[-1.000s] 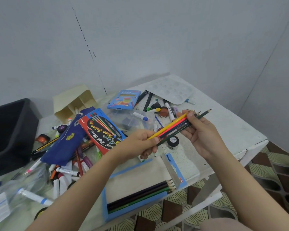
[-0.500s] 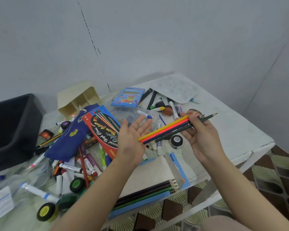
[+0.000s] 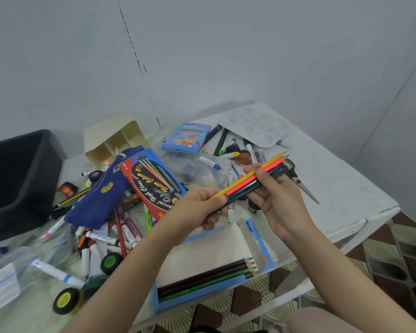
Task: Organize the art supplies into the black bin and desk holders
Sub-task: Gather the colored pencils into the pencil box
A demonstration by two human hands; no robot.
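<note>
Both hands clasp one bundle of pencils [image 3: 240,185] in the centre of the frame, held above the desk [image 3: 346,188]. The left hand [image 3: 197,210] curls round the blunt ends, and the right hand [image 3: 279,203] pinches the bundle nearer the tips, which point to the upper right. The bin [image 3: 17,179] sits at the left edge, with the cream holder [image 3: 113,138] just right of it, openings toward the camera. An open box [image 3: 209,251] with a few dark and green pencils lies at lower centre
</note>
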